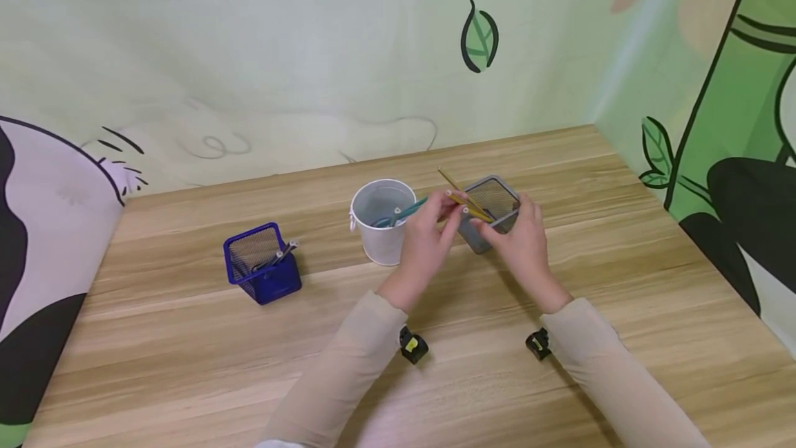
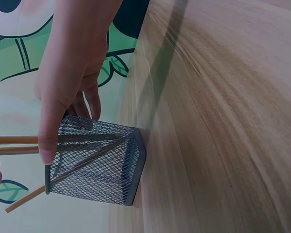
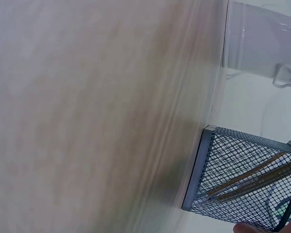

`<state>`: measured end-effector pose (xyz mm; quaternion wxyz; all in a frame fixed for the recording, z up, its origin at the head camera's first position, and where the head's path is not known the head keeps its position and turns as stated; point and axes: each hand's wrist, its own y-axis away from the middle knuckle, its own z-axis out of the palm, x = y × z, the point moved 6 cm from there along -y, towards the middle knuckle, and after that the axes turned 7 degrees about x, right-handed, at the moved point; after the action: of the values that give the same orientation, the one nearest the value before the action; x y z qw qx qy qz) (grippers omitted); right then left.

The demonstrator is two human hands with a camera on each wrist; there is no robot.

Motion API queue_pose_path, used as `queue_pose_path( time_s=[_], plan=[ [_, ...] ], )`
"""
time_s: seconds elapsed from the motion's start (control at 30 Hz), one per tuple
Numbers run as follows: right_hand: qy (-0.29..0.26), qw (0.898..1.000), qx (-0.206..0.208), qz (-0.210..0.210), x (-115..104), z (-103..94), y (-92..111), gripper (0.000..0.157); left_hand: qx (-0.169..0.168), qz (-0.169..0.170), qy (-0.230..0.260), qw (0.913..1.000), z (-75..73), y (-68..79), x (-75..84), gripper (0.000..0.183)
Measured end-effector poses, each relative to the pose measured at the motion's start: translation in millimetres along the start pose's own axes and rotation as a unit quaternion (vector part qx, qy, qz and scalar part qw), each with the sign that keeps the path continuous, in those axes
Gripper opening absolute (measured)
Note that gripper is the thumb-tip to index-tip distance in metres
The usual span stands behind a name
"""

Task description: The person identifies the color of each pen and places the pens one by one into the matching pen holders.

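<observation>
A grey mesh pen holder (image 1: 477, 239) stands on the table with several yellow pencils (image 2: 14, 141) in it, their ends sticking out over the rim. My right hand (image 1: 524, 244) grips the holder at its rim, thumb on the near side and fingers along the right side. With thumb and fingertips, my left hand (image 1: 424, 237) pinches yellow pencils near their upper ends, just left of the rim. One more yellow pencil (image 1: 452, 180) leans out at the back left, apart from those. Through the mesh in the right wrist view, the pencils' lower parts (image 3: 247, 177) slant toward the base.
A white bucket (image 1: 382, 244) with teal pencils (image 1: 407, 211) inside stands just left of my left hand. Farther left is a blue mesh pen holder (image 1: 276, 281) holding dark pencils (image 1: 286, 251). A printed backdrop (image 1: 280, 54) rises behind the wooden table (image 1: 186, 365).
</observation>
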<state>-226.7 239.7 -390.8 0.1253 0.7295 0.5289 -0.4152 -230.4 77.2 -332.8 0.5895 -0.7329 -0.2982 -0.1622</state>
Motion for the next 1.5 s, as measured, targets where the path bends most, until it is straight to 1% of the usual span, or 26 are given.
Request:
queue_pose_path(
  time_s=[0.17, 0.43, 0.6, 0.87, 1.17, 1.33, 1.5],
  plan=[
    [0.000, 1.000, 0.002, -0.002, -1, 0.2, 1, 0.088, -0.004, -0.004, -0.008, 1.0000, 2.2, 1.2, -1.3, 0.012],
    [0.005, 1.000, -0.001, -0.001, -1, 1.2, 1, 0.087, -0.002, 0.007, -0.020, 0.9998, 4.3, 3.6, -1.2, 0.010],
    [0.002, 1.000, 0.008, -0.009, -2, 1.1, 2, 0.087, -0.006, 0.007, -0.019, 0.9998, 5.6, 4.3, -1.9, 0.011],
    [0.004, 1.000, 0.003, -0.010, -3, 0.8, 2, 0.089, -0.024, -0.017, -0.025, 0.9992, 10.6, 8.3, -9.1, 0.012],
    [0.008, 1.000, -0.004, -0.006, -2, 1.9, 2, 0.092, -0.028, -0.047, -0.025, 0.9982, 13.1, 12.6, -15.9, 0.012],
    [0.005, 1.000, 0.001, -0.006, -2, 1.0, 1, 0.093, -0.034, -0.055, -0.020, 0.9977, 14.6, 13.3, -16.6, 0.013],
    [0.005, 1.000, 0.007, -0.008, 0, 0.2, 0, 0.093, -0.036, -0.055, -0.017, 0.9977, 15.5, 13.1, -15.3, 0.014]
  ],
)
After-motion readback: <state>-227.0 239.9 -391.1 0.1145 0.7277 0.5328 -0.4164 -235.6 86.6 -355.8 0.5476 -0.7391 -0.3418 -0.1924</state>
